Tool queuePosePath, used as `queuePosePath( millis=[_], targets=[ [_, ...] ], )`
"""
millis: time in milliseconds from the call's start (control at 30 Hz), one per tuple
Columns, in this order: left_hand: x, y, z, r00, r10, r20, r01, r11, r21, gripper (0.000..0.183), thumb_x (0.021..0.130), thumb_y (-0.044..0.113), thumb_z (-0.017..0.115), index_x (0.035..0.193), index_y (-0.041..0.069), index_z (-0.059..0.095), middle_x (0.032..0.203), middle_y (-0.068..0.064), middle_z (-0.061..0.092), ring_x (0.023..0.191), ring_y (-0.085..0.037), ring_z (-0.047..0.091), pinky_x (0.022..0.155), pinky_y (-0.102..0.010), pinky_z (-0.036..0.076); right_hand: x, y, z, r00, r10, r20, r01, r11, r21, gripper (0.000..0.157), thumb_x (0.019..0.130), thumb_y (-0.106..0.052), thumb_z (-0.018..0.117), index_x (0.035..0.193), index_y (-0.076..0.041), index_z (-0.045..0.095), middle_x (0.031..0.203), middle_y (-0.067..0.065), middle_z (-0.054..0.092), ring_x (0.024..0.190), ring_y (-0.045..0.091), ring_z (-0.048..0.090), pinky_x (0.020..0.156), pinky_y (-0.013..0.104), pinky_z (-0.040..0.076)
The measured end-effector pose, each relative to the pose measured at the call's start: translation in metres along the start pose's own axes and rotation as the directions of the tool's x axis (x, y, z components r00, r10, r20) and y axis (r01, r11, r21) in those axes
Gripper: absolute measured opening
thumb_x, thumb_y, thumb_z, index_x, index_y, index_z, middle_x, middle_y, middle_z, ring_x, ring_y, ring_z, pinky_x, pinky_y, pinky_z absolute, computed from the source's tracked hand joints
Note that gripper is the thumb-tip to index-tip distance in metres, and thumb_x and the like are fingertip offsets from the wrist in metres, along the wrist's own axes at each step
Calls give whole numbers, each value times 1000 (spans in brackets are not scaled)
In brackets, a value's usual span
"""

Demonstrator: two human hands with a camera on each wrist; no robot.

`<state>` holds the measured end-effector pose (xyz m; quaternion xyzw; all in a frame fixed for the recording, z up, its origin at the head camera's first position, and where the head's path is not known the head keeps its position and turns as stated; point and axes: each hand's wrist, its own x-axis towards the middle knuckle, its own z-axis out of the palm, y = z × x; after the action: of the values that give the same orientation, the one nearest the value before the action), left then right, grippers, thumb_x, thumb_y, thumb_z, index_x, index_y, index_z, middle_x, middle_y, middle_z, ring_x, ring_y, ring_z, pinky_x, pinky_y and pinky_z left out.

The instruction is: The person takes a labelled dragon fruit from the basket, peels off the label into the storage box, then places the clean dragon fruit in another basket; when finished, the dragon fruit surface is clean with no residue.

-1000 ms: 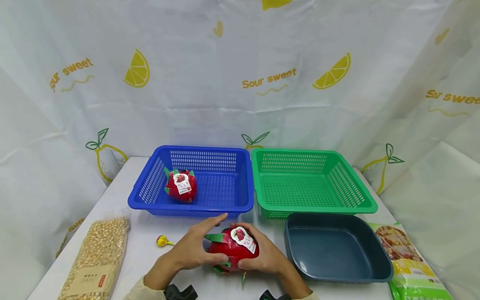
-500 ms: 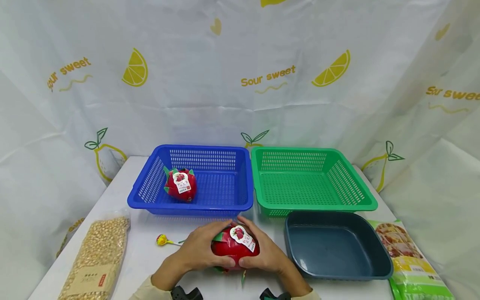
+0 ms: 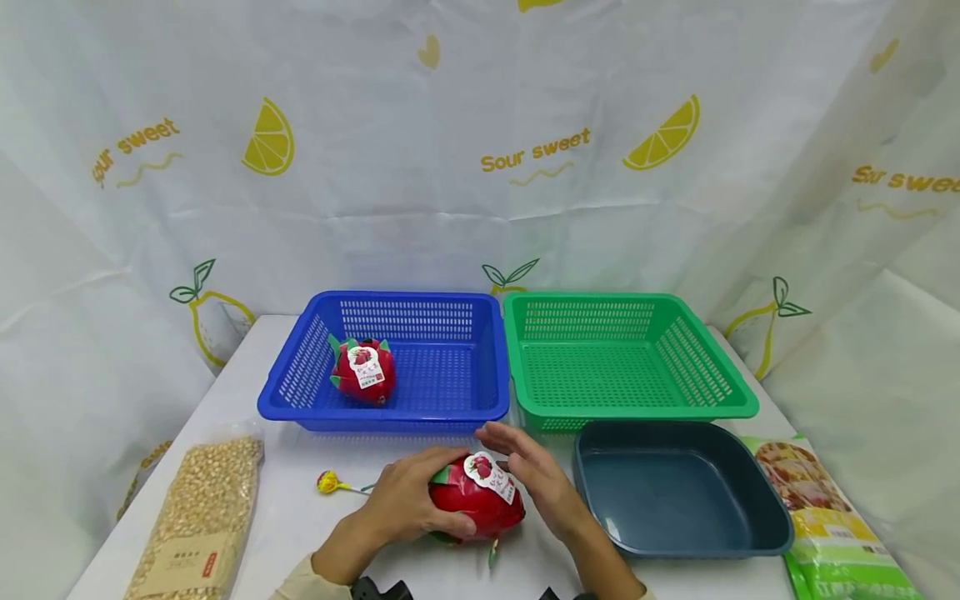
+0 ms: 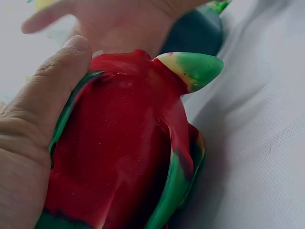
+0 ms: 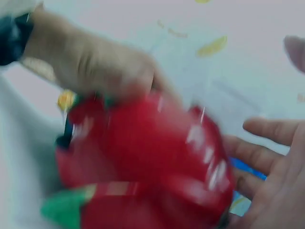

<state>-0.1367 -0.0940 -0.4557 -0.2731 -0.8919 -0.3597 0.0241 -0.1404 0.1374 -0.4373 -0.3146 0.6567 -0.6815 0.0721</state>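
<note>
A red dragon fruit with green-tipped scales and a white label lies on the table in the head view. My left hand grips its left side, thumb across the front and fingers over the top. My right hand is just right of the fruit, fingers extended and thumb apart. In the right wrist view, the fingers of my right hand are spread beside the blurred fruit; whether a fingertip touches it, I cannot tell. Another labelled dragon fruit sits in the left part of the blue basket.
A green basket stands right of the blue one. Before it is a dark blue tray, with a colourful food packet at its right. A lollipop lies left of my left hand, and a bag of yellowish kernels farther left.
My left hand first closed in on the dragon fruit and now grips it. My right hand has let go of the fruit's right side and straightened its fingers. The fruit has shifted slightly right.
</note>
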Motion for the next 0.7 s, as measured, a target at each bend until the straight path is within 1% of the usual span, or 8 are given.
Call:
queuePosePath(
  millis=[100,167,233,300,367,533,633,700],
  targets=[
    [0,1,0,1000,-8,5,8,1000,-13,83,68,67,75,132,16,59,123,4,61,105,-17,59,81,-39,52,4,-20,-1,1000,4,-21,-5,998,-70,42,101,-9,42,140,7,40,137,23,48,127,37,42,102,44,38],
    [0,0,0,1000,-12,8,12,1000,-14,83,68,67,74,132,16,59,123,4,61,105,-17,59,81,-39,52,10,-34,-5,1000,3,-12,-4,994,-107,41,99,-9,47,138,6,44,135,24,50,125,39,45,101,45,39],
    [-1,0,0,1000,-18,10,18,1000,-15,83,68,67,75,132,16,59,122,4,61,104,-17,59,81,-39,52,17,-46,-13,1000,9,20,-7,992,-130,40,98,-10,51,135,6,47,133,25,51,122,40,47,99,47,40],
    [-1,0,0,999,-28,16,28,999,-16,82,68,66,75,132,17,59,122,4,61,104,-17,59,81,-39,52,26,-56,-23,996,56,63,-47,990,-134,39,98,-14,54,133,4,51,131,24,52,119,38,50,96,47,43],
    [-1,0,0,999,-37,25,38,999,-19,81,68,64,76,132,17,59,122,5,61,104,-17,59,80,-39,52,34,-64,-32,987,111,115,-96,987,-128,39,97,-17,55,131,2,54,130,24,53,114,36,54,92,45,45],
    [-1,-1,0,999,-41,31,41,999,-19,78,70,60,78,132,18,59,120,6,61,104,-16,58,79,-37,53,54,-67,-50,945,211,249,-189,976,-110,34,96,-14,59,126,3,59,124,23,57,98,37,60,74,37,50],
    [-1,-1,1,999,-27,18,27,999,-17,79,69,63,77,132,18,59,120,6,62,103,-15,59,80,-37,52,61,-62,-55,910,253,330,-218,966,-141,32,96,-14,59,124,1,61,122,20,60,87,36,61,65,32,50],
    [-1,-1,2,1000,-19,18,20,1000,-21,80,69,64,76,132,17,59,119,7,62,103,-15,59,80,-37,52,62,-57,-57,882,289,372,-240,955,-173,31,95,-14,59,124,0,62,121,18,61,80,33,61,61,28,48]
  ],
)
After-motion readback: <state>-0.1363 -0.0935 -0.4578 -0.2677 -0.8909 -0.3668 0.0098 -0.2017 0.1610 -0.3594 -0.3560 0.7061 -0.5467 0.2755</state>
